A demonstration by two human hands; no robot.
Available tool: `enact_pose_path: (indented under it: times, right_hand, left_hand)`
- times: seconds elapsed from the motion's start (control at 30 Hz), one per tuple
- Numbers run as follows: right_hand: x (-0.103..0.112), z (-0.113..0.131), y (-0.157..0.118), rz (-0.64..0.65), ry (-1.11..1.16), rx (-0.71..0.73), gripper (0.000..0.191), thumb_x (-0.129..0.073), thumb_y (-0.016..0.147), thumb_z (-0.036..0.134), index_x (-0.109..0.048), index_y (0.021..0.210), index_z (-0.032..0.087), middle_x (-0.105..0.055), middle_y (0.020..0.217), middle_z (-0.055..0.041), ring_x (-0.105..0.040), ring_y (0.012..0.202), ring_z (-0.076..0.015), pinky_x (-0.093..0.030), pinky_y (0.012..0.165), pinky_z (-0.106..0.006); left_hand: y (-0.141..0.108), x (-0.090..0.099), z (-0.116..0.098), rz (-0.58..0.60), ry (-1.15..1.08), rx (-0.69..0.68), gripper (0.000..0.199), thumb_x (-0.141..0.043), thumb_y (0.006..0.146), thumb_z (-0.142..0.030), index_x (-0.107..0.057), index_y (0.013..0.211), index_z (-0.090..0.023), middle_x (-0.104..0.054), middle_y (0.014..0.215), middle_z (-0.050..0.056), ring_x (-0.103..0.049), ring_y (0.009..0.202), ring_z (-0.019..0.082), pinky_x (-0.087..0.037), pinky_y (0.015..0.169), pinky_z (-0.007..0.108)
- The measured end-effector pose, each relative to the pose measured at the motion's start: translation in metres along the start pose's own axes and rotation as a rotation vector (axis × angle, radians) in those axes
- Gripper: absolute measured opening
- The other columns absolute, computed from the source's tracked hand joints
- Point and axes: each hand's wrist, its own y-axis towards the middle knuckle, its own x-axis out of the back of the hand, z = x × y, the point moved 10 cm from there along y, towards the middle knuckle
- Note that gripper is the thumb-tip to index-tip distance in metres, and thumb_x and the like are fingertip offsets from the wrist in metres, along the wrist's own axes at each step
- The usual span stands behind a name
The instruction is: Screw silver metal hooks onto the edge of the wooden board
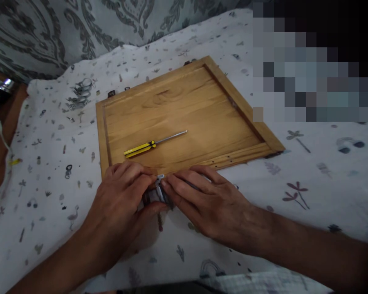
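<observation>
The metal fitting [160, 188] could slip out of line at the near edge of the wooden panel [171, 110], probably through uneven pressure from the two hands or give in the soft cloth [88, 261] underneath. A tilt of the panel might also set the screwdriver [140, 149] rolling, since it lies loose on the face just beyond the fingers, handle to the left and tip to the right. The left hand [122, 192] is curled, its forefinger at the fitting's far end and thumb at its near end, apparently pinching it between them. The right hand [207, 198] comes in from the right with fingers pressed together, tips against the fitting; its thumb is hidden, so whether it pinches or merely steadies cannot be told.
</observation>
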Motion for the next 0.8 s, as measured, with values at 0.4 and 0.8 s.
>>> enact_pose_path:
  times: [0.4, 0.8]
  right_hand:
    - [-0.0003, 0.0007, 0.0011, 0.015, -0.02, 0.008, 0.03, -0.044, 0.104, 0.01, -0.073, 0.111, 0.009, -0.075, 0.11, -0.01, -0.06, 0.1, -0.0221, -0.047, 0.087, -0.038]
    - [-0.0007, -0.0021, -0.0032, 0.003, 0.017, 0.012, 0.032, -0.043, 0.104, 0.011, -0.07, 0.121, 0.005, -0.075, 0.113, -0.0122, -0.06, 0.104, -0.0236, -0.05, 0.088, -0.04]
  left_hand:
    - [0.0033, 0.0002, 0.0, -0.021, 0.017, -0.033, 0.014, -0.069, 0.096, -0.034, -0.064, 0.095, -0.021, -0.07, 0.105, 0.009, -0.063, 0.098, 0.029, -0.05, 0.083, 0.05]
    - [0.0037, 0.0015, 0.0, -0.042, 0.02, -0.034, 0.016, -0.074, 0.092, -0.036, -0.067, 0.092, -0.022, -0.071, 0.102, 0.007, -0.065, 0.096, 0.03, -0.051, 0.082, 0.05]
